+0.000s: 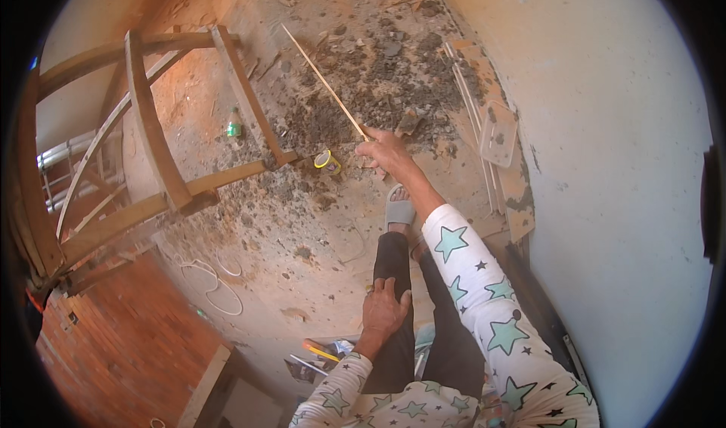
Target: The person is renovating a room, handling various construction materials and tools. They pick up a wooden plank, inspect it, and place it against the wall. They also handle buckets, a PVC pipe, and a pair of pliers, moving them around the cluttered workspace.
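My right hand (386,150) reaches out ahead over the dirty floor, its fingers closed on one end of a long thin wooden stick (325,84). The stick slants away to the far left, over scattered grey rubble (378,72). Just left of that hand stands a small open yellow tub (327,162) with a pale inside. My left hand (384,307) lies on my dark trouser leg (393,258), fingers stretched out and holding nothing. Below my right hand, my foot wears a grey sandal (399,209).
A wooden ladder-like frame (155,125) stands at left, with a green bottle (233,128) beyond it. Along the right wall (605,163) lie pale strips (473,118) and a clear plastic lid or tray (498,134). A white cable (219,284) coils near the brick surface (128,345).
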Demonstrator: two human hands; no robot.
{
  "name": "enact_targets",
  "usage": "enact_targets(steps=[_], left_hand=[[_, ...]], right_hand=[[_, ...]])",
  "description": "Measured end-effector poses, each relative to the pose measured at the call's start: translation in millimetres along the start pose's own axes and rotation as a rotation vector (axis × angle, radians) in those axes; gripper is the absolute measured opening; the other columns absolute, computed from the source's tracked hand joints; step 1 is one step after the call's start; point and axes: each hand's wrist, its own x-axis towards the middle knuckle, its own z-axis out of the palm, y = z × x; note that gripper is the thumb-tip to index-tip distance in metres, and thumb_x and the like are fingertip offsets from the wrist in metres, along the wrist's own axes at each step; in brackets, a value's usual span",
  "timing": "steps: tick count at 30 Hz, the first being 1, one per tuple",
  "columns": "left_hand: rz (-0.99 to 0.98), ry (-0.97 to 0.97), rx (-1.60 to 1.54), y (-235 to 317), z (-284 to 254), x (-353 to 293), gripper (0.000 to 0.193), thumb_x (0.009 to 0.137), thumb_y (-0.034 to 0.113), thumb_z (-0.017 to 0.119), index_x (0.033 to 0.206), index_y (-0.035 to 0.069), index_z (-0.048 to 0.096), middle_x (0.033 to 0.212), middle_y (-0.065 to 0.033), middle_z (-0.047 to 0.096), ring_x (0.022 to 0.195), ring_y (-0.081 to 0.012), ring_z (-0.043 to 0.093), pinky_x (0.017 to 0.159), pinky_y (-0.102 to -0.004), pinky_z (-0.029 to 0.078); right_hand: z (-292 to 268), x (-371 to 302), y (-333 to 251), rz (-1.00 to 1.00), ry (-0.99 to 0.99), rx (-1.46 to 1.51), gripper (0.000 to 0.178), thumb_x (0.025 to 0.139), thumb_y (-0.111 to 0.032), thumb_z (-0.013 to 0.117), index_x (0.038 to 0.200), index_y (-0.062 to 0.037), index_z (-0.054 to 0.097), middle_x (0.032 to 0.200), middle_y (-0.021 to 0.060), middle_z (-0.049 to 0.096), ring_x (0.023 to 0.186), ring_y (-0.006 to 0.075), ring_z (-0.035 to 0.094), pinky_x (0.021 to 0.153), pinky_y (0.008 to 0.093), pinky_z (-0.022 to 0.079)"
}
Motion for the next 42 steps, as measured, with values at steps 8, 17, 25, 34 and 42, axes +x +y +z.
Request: enact_targets(steps=[8,17,25,34,42], left_hand=[[0.012,-0.018,0.024,3.7,-2.1,4.7,0.052,0.092,0.037,0.067,0.126,-0.001,0.058,0.116,-0.0218,0.060,0.103,-0.0416,0.065,0.090,-0.0493,0.053],[0.005,-0.054,0.049,5.4,-1.3,2.3,0.052,0.092,0.038,0.067,0.127,0.000,0.058,0.119,-0.0215,0.060,0.106,-0.0418,0.064,0.091,-0.0494,0.053],[0.007,-0.047,0.081,2.2,1.8,3.3,0.052,0.092,0.038,0.066,0.126,-0.001,0.059,0.116,-0.0220,0.060,0.104,-0.0415,0.065,0.090,-0.0491,0.053],[-0.010,-0.091,0.078,5.3,-0.1,4.4,0.053,0.093,0.037,0.067,0.129,0.000,0.058,0.122,-0.0224,0.060,0.109,-0.0428,0.062,0.094,-0.0500,0.052],[0.056,-0.044,0.135,3.2,5.1,5.0,0.050,0.091,0.037,0.068,0.124,0.000,0.059,0.112,-0.0215,0.060,0.100,-0.0413,0.066,0.088,-0.0497,0.053]], right_hand=[[-26.3,-19.6,29.2,-0.072,0.110,-0.078,0.080,0.071,-0.030,0.073,0.149,-0.0170,0.055,0.102,0.0192,0.071,0.093,0.0280,0.067,0.084,0.0355,0.051],[-88.0,-61.4,79.6,-0.010,0.590,-0.518,0.082,0.072,-0.028,0.074,0.150,-0.0141,0.052,0.112,0.0297,0.069,0.106,0.0407,0.068,0.093,0.0431,0.052],[-90.6,-117.9,107.5,0.018,0.319,-0.240,0.084,0.073,-0.026,0.071,0.152,-0.0139,0.048,0.114,0.0289,0.069,0.107,0.0383,0.068,0.094,0.0405,0.052],[-68.6,-234.6,195.1,0.039,0.581,-0.471,0.088,0.070,-0.020,0.074,0.153,-0.0162,0.047,0.103,0.0215,0.061,0.098,0.0408,0.063,0.089,0.0465,0.051],[-53.4,-302.3,244.9,0.153,0.631,-0.584,0.093,0.069,-0.017,0.080,0.154,-0.0179,0.045,0.105,0.0196,0.056,0.102,0.0404,0.058,0.091,0.0491,0.048]])
